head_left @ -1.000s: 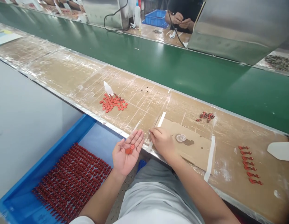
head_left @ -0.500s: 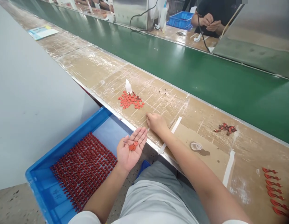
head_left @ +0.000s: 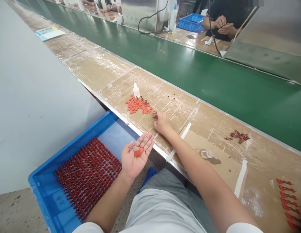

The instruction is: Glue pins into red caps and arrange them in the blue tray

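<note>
My left hand (head_left: 132,164) is palm up, fingers stretched out, and bears a few small red discs (head_left: 141,149) like buttons. Beyond it, my right hand (head_left: 162,123) reaches over the bench, its fingers pinched at a red piece that looks like one more disc. Just left of those fingertips lies a loose pile of red discs (head_left: 136,105), with a few dark-and-red small parts (head_left: 146,102) among them. A small white dropper bottle (head_left: 136,90) stands upright at the pile's back edge.
A blue crate (head_left: 43,178) with rows of dark red pieces (head_left: 89,174) sits at the left. On the bench are a clear little cup (head_left: 206,153), dark-red parts (head_left: 238,136) and a row of red pieces (head_left: 290,202). Past the green belt (head_left: 189,64), another person's hands (head_left: 224,26) work.
My right hand has moved slightly up toward the disc pile, and a red piece now shows at its fingertips. My left hand keeps its place with the discs. The view has shifted a little.
</note>
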`<state>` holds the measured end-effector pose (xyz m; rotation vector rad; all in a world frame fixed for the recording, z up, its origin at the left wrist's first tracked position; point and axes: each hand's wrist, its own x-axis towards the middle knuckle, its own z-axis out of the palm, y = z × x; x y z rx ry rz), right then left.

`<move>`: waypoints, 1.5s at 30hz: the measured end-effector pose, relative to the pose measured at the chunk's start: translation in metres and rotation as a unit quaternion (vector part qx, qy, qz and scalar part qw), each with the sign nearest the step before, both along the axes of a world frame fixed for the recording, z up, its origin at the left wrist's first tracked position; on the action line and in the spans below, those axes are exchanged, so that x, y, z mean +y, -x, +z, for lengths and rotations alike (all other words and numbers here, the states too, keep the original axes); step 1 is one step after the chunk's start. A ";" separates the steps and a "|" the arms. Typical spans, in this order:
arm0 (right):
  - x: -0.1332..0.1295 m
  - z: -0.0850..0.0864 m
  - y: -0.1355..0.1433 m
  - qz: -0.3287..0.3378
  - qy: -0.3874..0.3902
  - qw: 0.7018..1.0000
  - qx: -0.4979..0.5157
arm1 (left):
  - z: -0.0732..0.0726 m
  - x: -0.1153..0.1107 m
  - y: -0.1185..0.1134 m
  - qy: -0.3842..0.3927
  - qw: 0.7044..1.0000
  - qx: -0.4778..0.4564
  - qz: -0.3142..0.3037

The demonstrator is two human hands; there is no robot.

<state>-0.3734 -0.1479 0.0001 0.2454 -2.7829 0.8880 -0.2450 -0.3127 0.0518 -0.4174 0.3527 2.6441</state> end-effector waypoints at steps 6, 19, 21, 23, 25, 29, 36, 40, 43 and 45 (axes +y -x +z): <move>-0.002 0.019 -0.017 -0.003 0.124 0.992 0.014 | 0.006 -0.002 0.000 0.002 1.000 0.014 0.015; 0.000 0.063 -0.124 0.233 0.073 0.965 0.089 | 0.015 0.026 0.005 0.007 0.996 0.068 -0.058; 0.003 0.061 -0.125 0.229 0.068 0.967 0.086 | 0.015 0.030 0.004 0.013 0.996 0.069 -0.062; 0.007 0.059 -0.126 0.222 0.068 0.970 0.077 | 0.015 0.033 0.002 0.021 0.996 0.065 -0.065; 0.011 0.058 -0.128 0.216 0.066 0.972 0.066 | 0.015 0.036 0.000 0.026 0.995 0.060 -0.069; 0.019 0.055 -0.130 0.216 0.061 0.973 0.061 | 0.011 0.040 -0.002 0.026 0.995 0.054 -0.075; 0.027 0.056 -0.134 0.220 0.044 0.973 0.061 | 0.008 0.044 -0.004 0.010 0.994 0.067 -0.082; 0.032 0.060 -0.136 0.231 0.042 0.971 0.047 | 0.008 0.045 -0.004 0.019 0.995 0.066 -0.075; 0.036 0.059 -0.139 0.231 0.074 0.968 0.059 | 0.007 0.046 -0.004 0.014 0.996 0.060 -0.071; 0.038 0.056 -0.141 0.224 0.114 0.965 0.069 | 0.006 0.047 -0.005 0.001 0.996 0.051 -0.068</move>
